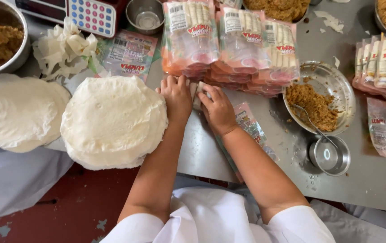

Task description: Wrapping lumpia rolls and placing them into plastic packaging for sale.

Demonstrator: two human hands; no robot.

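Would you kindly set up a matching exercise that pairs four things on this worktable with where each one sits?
Things:
1. stack of round white wrappers
2. metal bowl with spoon
3. sealed packs of rolls
4. small metal cup

Places:
A. just beyond the two hands
B. at the table's near edge, right of the right hand
C. directly left of the left hand
D. right of the packs, holding brown filling

Pairs: 1-C, 2-D, 3-A, 4-B

The person wears a white short-sleeved top; forearms bare, no rings or watch visible.
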